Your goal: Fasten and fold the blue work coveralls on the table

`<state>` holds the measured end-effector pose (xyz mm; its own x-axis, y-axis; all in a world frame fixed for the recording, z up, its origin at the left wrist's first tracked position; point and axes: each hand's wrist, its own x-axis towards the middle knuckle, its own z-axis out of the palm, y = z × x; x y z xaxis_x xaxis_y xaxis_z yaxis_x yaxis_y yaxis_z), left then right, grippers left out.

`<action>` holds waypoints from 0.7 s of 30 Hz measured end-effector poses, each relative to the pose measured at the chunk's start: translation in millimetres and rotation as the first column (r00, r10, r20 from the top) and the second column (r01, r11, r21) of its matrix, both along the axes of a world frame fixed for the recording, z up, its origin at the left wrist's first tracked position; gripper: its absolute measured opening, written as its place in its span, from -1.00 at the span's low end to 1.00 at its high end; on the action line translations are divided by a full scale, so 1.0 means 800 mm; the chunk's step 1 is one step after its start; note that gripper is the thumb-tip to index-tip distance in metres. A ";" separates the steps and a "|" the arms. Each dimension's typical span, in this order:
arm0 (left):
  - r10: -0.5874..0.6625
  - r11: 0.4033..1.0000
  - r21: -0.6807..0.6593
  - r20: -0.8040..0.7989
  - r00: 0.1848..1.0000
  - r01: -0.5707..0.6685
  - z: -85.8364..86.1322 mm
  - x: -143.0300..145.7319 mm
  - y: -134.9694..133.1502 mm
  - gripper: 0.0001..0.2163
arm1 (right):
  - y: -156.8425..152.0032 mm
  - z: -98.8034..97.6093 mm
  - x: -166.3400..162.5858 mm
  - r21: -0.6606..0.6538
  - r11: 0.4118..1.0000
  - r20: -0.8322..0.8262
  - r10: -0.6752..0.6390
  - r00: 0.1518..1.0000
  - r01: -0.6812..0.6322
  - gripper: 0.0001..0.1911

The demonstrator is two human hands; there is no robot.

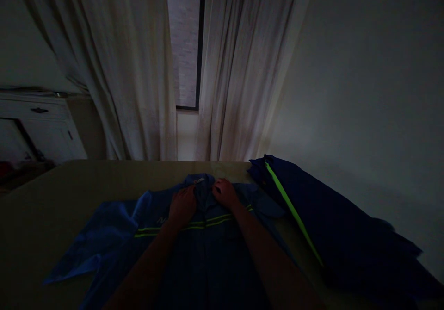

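Observation:
A blue work jacket (194, 259) with thin yellow-green stripes across its chest lies face up, its collar pointing away from me. My left hand (183, 204) is closed on the cloth at the left side of the collar, fingers curled over it. On the collar's right side, my right hand (225, 192) has its fingers bent and pinched on the edge. A small pale label shows inside the neck, between and just beyond the hands. The left sleeve (93, 236) spreads out flat to the left; my right forearm covers part of the right half.
The jacket lies on a dull yellowish table or bed cover (41, 222). To the right is a dark blue garment pile (326, 213) with a bright yellow-green stripe. Behind hang long curtains (138, 78) around a narrow window (186, 46). A white cabinet (45, 129) stands at left. The light is dim.

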<state>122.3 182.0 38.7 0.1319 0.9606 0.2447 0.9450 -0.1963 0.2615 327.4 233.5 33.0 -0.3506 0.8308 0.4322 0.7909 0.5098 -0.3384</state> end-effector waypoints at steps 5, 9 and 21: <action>-0.060 0.994 0.094 0.005 0.998 0.060 -0.001 0.012 -0.003 -0.64 | 0.004 -0.004 -0.001 -0.002 0.997 -0.023 -0.077 0.997 0.077 -0.89; -0.075 0.997 -0.011 -0.021 0.997 0.075 -0.012 0.028 -0.012 -0.52 | 0.009 -0.008 -0.001 0.000 0.986 -0.060 -0.166 0.984 0.166 -0.82; -0.045 0.998 0.047 0.044 0.998 0.043 -0.017 0.028 -0.010 -0.60 | -0.013 0.017 -0.004 0.164 0.951 -0.231 -0.223 0.947 0.264 -0.76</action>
<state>144.4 174.0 24.9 0.1613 0.9417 0.2954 0.9228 -0.2500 0.2930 324.0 222.8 46.8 -0.0337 0.7746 0.6316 0.8217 0.3812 -0.4237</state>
